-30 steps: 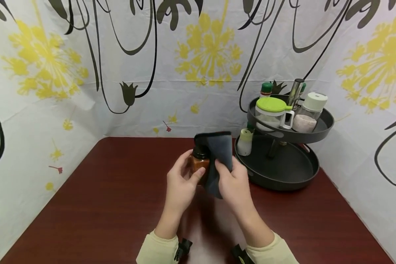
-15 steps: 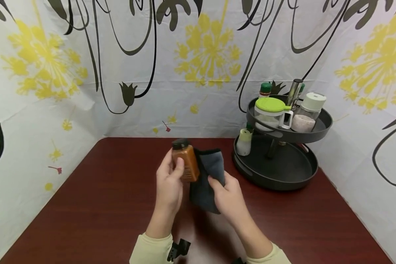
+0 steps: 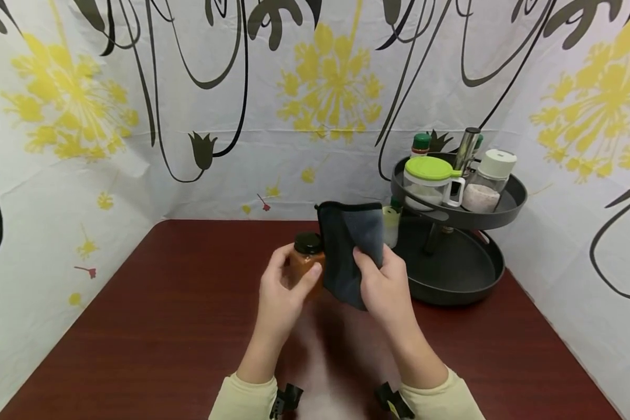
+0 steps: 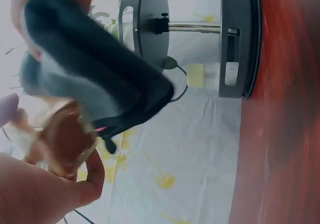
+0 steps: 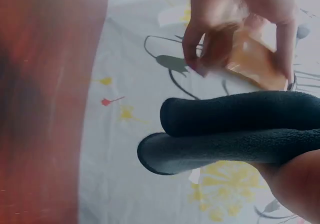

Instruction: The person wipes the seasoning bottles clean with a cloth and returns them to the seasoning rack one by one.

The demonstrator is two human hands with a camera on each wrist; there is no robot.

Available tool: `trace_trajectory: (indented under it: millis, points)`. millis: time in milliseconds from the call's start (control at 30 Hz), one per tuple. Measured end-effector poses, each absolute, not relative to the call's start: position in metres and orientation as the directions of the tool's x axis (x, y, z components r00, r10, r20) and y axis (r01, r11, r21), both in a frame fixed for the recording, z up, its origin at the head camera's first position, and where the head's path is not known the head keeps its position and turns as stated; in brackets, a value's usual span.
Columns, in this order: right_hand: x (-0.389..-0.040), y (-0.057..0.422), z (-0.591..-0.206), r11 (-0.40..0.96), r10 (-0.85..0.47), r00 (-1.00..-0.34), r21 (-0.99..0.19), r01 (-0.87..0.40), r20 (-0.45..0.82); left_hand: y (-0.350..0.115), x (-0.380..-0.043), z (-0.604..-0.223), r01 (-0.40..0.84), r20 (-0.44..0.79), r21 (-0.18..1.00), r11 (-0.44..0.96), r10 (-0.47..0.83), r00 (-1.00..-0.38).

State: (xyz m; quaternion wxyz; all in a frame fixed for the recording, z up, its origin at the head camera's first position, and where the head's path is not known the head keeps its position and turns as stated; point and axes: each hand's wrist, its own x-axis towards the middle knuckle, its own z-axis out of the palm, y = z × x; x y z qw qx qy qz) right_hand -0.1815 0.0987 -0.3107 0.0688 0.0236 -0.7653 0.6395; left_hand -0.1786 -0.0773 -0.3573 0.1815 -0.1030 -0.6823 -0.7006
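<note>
My left hand (image 3: 283, 286) grips a small spice jar (image 3: 305, 265) with orange-brown contents and a black lid, thumb across its near side. In the left wrist view the base of the jar (image 4: 70, 136) faces the camera. Just to the right, my right hand (image 3: 385, 286) pinches a folded dark grey cloth (image 3: 349, 251) between thumb and fingers. The cloth stands up beside the jar and overlaps its right side in the head view. From the right wrist, the folded cloth (image 5: 225, 129) shows two thick layers, with the jar (image 5: 250, 59) blurred beyond it.
At the back right stands a two-tier black turntable rack (image 3: 451, 294). Its upper tier bears a green-lidded jar (image 3: 427, 181), a white-capped shaker (image 3: 488, 181) and a green-capped bottle (image 3: 421, 143). A pale bottle (image 3: 391, 224) on the lower tier is partly behind the cloth. Everything rests on a dark red table (image 3: 163, 326).
Half a second ago the jar was tilted, with the cloth low beside it. Now the jar is more upright and further right, and the right hand has raised the cloth.
</note>
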Motion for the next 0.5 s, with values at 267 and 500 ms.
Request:
trace_trajectory:
  millis: [267,500]
  points:
    - [-0.167,0.074,-0.331,0.278,0.013,-0.935,-0.900,-0.336,0.354,-0.077,-0.178,-0.352,0.487,0.487,0.873,0.003,-0.038,-0.873]
    - [-0.165,0.070,-0.348,0.341,-0.049,-0.984,-0.923,-0.179,0.172,-0.079,-0.179,-0.342,0.529,0.527,0.849,0.000,-0.068,-0.847]
